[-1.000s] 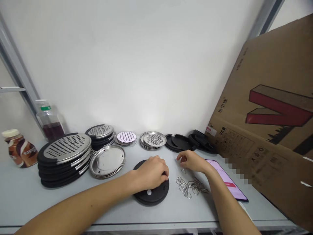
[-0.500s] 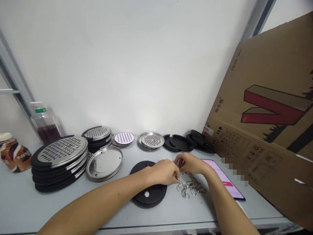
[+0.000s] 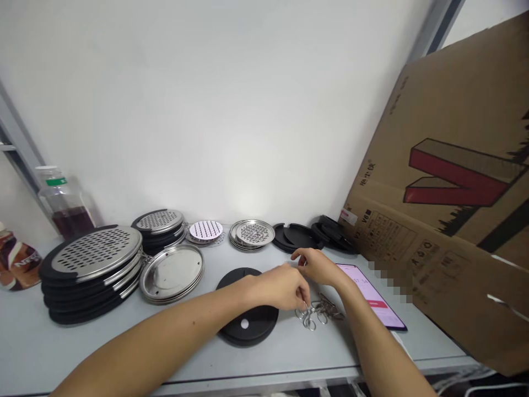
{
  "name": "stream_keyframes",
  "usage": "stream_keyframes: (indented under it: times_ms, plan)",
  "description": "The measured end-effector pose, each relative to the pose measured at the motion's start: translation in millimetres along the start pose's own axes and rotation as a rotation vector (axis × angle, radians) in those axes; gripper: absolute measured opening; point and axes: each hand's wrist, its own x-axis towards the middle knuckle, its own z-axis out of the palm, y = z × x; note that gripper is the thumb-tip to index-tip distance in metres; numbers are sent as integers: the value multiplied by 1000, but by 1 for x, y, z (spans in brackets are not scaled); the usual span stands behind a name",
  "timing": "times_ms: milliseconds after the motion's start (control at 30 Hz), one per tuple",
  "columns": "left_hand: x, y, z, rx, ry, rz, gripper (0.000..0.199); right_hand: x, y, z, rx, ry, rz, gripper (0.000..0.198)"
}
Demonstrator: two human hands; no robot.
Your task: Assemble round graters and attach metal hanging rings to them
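My left hand (image 3: 289,288) reaches across a round black disc (image 3: 248,330) that bears a white dot. Its fingers are closed in a pinch on a thin metal ring (image 3: 306,310) at the near side of a small pile of metal rings and clips (image 3: 326,309). Just behind it, my right hand (image 3: 317,267) hangs over the table with its fingers curled inward. The left hand covers part of those fingertips, so what they hold cannot be made out.
Stacked black-rimmed graters (image 3: 99,251) and shallow steel lids (image 3: 173,273) stand to the left. Along the wall are grater discs (image 3: 254,232) and black rings (image 3: 301,237). A phone (image 3: 378,303) lies beside my right forearm, near a large cardboard box (image 3: 454,220).
My left hand has shifted slightly right and down over the rings. My right hand has moved a little up, away from the pile. The view has shifted slightly.
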Motion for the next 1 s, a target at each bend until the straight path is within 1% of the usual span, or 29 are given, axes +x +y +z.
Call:
stream_keyframes:
  times_ms: [100,167,233,267,367,433,533,600,700,800,1000]
  plan:
    - [-2,18,3,118,-146,18,24,0,-1,1,-16,4,12,29]
    - [-2,24,5,216,-197,7,33,0,-2,1,-24,1,11,29]
    - [-1,25,5,273,-200,-43,39,-1,-2,1,-21,3,0,28]
    - [0,24,5,269,-202,-71,41,-1,-3,1,-17,5,-4,27]
    - [3,17,5,160,-206,-103,43,0,-3,2,-12,7,-2,27]
    - [5,12,6,107,-189,-103,39,0,-3,2,-16,6,3,27]
    - [6,6,8,112,-145,-118,30,0,-4,2,-20,5,-3,27]
    - [8,1,10,140,-127,-84,28,0,-4,2,-20,2,-4,27]
    - [11,-4,13,195,-118,54,25,0,-5,2,-23,4,-14,26]
    - [12,-7,13,240,-115,164,16,0,-6,2,-23,4,-22,25]
    - [9,-7,14,331,-122,196,5,1,-5,5,-28,-9,-14,25]
